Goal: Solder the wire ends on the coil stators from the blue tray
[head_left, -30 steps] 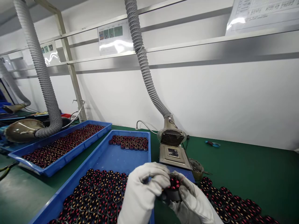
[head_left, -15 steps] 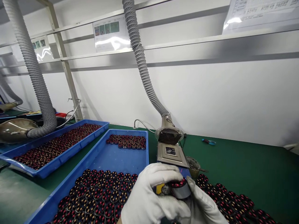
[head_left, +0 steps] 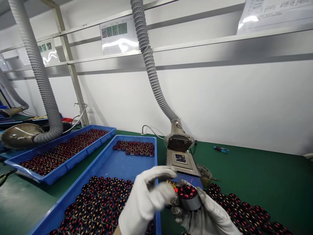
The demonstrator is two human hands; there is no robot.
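My right hand [head_left: 207, 215], in a white glove, grips a motor stator [head_left: 190, 199]: a short round part with a grey outer band and red coils facing up. The glove's fingertips are stained grey. My left hand [head_left: 146, 199], gloved in white too, is just left of the stator and apart from it. Its fingers are spread, partly smeared by motion, with nothing seen between them. Behind the hands stands a metal-topped solder pot [head_left: 182, 160] on a blue base with a red lit display [head_left: 175, 189], partly covered by my hands.
A blue tray [head_left: 102, 164] holds rows of similar stators at its near and far ends. Another full blue tray [head_left: 46, 179] lies further left. More stators [head_left: 242, 210] rest on the green table at right. A small tub [head_left: 204, 173], blue-handled cutters [head_left: 221, 149] and an exhaust hose [head_left: 156, 81] stand behind.
My left hand has come off the stator and moved left, its fingers spreading. The stator stays in my right hand, its red coils now more in sight. The view has shifted slightly.
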